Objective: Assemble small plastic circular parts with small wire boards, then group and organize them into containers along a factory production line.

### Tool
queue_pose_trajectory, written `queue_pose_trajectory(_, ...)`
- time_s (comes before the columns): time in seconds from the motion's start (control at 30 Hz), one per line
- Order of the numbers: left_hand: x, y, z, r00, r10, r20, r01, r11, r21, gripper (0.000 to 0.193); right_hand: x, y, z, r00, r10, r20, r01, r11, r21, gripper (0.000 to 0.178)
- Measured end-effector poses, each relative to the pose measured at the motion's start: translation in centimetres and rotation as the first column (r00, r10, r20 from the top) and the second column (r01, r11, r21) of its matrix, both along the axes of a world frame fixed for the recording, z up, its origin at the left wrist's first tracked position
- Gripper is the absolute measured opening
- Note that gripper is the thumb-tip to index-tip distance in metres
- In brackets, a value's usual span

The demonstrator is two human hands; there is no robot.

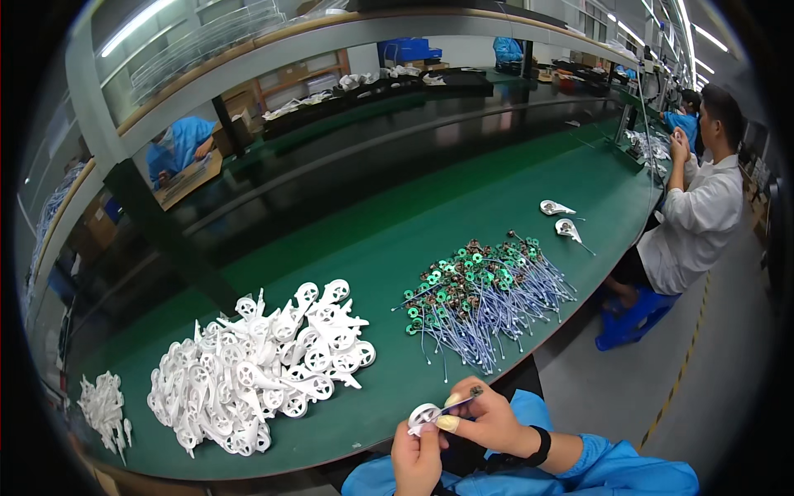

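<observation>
The white plastic housing sits just off the near edge of the green table, pinched in my left hand from below. My right hand closes on its rim and on a thin blue-wired piece touching it. Beyond lie a heap of white housings and a pile of small wired motors.

Two bare hands: left hand, right hand. Bright blue sleeves, loosely creased, ending short of the wrists. Black band around right wrist. Pale yellowish covering on one right fingertip; no gloves.
</observation>
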State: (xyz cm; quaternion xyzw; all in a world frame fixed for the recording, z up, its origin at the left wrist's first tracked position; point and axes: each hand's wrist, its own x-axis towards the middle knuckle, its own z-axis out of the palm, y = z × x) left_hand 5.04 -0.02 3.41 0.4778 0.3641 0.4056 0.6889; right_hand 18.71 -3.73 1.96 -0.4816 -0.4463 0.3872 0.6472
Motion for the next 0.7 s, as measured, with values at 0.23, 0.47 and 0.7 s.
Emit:
queue_pose_trajectory(0.23,-1.1,0.6,0.2,1.0,-0.023,-0.012,0.023,1.0,-0.017,0.012,2.6,-0.8,-0.2,0.933,0.193,-0.305,-0.187,0.981,0.046,0.047)
queue_pose_trajectory(0.47,-1.2,0.7,0.3,0.999,0.003,-0.049,-0.003,1.0,0.005,0.015,2.0,-1.3,1.2,0.97,0.178,-0.168,-0.167,0.983,0.078,0.036)
queue_pose_trajectory(0.7,-1.4,-0.6,0.4,0.989,-0.01,-0.148,0.048,0.965,0.259,0.041,-0.3,-1.1,0.8,0.993,-0.019,0.119,0.01,0.997,0.078,0.023)
